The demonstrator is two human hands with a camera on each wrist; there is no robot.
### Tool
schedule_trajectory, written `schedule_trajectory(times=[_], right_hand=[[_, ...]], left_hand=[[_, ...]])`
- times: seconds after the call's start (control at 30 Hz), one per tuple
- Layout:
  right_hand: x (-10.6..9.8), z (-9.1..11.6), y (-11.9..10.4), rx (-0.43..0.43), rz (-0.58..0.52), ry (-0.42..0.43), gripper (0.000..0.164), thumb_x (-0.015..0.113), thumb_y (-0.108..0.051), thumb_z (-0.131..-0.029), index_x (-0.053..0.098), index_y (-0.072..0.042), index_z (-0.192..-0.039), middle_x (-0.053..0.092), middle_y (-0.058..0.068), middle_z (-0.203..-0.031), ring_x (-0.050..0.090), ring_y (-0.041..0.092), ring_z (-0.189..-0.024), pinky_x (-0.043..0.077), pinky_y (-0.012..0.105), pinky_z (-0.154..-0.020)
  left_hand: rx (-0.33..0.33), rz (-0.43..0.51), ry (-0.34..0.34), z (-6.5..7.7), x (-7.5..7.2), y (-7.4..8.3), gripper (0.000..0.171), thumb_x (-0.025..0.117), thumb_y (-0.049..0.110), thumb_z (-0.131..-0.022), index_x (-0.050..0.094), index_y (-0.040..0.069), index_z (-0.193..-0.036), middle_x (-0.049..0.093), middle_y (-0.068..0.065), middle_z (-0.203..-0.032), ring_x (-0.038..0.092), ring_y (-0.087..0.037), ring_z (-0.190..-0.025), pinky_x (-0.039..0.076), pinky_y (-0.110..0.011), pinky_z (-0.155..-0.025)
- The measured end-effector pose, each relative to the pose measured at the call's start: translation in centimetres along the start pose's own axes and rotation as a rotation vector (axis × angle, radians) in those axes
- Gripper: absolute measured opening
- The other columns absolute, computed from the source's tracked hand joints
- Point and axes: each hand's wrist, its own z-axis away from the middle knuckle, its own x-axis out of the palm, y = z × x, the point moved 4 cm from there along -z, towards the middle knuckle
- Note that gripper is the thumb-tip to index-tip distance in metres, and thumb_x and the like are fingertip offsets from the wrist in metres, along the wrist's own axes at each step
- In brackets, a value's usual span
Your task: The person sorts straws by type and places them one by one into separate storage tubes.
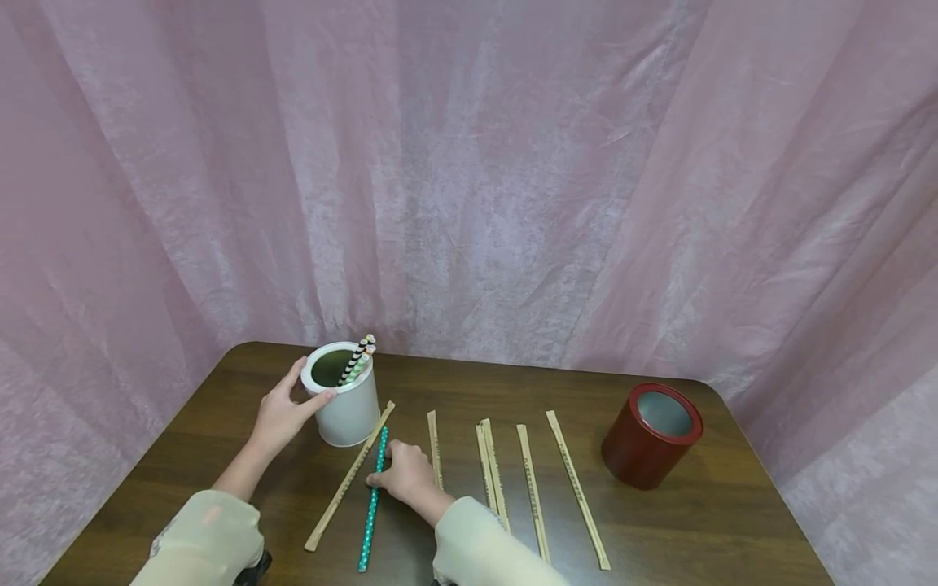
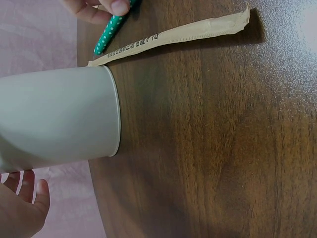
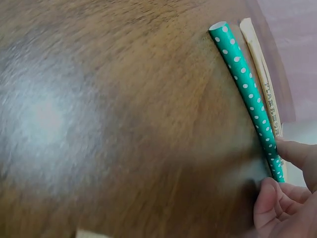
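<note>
A white canister (image 1: 348, 411) stands at the left of the table, with black-striped and green-striped straws (image 1: 357, 362) leaning out of it. My left hand (image 1: 282, 415) holds it at the rim, thumb in front and fingers at the far left side; in the left wrist view the fingers of that hand (image 2: 25, 206) touch its wall. Just right of it, a green paper straw with white dots (image 1: 371, 521) lies on the wood. My right hand (image 1: 406, 472) pinches this straw between thumb and fingers, as the right wrist view shows. Beside the straw lies a paper-wrapped straw (image 1: 344, 488).
More paper-wrapped straws lie spread across the middle, including one single straw (image 1: 436, 443), a close pair (image 1: 491, 468) and two others (image 1: 533, 488) further right. A red canister (image 1: 637, 456) stands at the right. Pink curtains (image 1: 469, 179) hang behind the table (image 1: 696, 521).
</note>
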Motion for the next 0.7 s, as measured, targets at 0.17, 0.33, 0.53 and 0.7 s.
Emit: schedule_trajectory(times=[0.17, 0.33, 0.53, 0.7], right_hand=[[-0.5, 0.1, 0.4, -0.035, -0.015, -0.006, 0.031, 0.078, -0.029, -0.062, 0.06, -0.01, -0.079, 0.056, -0.003, -0.065, 0.05, 0.012, -0.059, 0.04, 0.023, -0.051], [-0.8, 0.1, 0.6, -0.081, 0.05, 0.021, 0.028, 0.079, -0.023, -0.061, 0.063, -0.009, -0.08, 0.062, 0.0, -0.07, 0.055, 0.014, -0.063, 0.042, 0.023, -0.054], [-1.1, 0.2, 0.8, -0.076, 0.061, 0.001, 0.026, 0.077, -0.019, -0.061, 0.065, -0.008, -0.082, 0.064, 0.003, -0.073, 0.056, 0.016, -0.065, 0.042, 0.024, -0.054], [-1.2, 0.4, 1.2, -0.01, -0.123, -0.059, 0.024, 0.074, -0.013, -0.065, 0.062, -0.003, -0.083, 0.059, 0.005, -0.065, 0.051, 0.011, -0.046, 0.042, 0.022, -0.042]], left_hand=[[-0.006, -0.006, -0.005, 0.0, 0.0, 0.0, 0.085, 0.062, 0.047, -0.077, 0.019, 0.013, -0.142, 0.041, -0.024, -0.132, 0.038, -0.039, -0.121, 0.032, -0.057, -0.092], [-0.008, -0.015, -0.006, 0.0, -0.1, 0.0, 0.086, 0.062, 0.047, -0.077, 0.018, 0.012, -0.142, 0.041, -0.025, -0.131, 0.037, -0.04, -0.121, 0.031, -0.057, -0.093], [-0.015, -0.019, -0.015, 0.0, -0.1, 0.0, 0.086, 0.061, 0.048, -0.077, 0.017, 0.012, -0.142, 0.038, -0.025, -0.134, 0.036, -0.041, -0.122, 0.031, -0.058, -0.093], [-0.016, -0.019, -0.017, 0.0, -0.1, -0.1, 0.086, 0.061, 0.048, -0.077, 0.017, 0.013, -0.142, 0.036, -0.025, -0.135, 0.034, -0.041, -0.123, 0.03, -0.058, -0.094]])
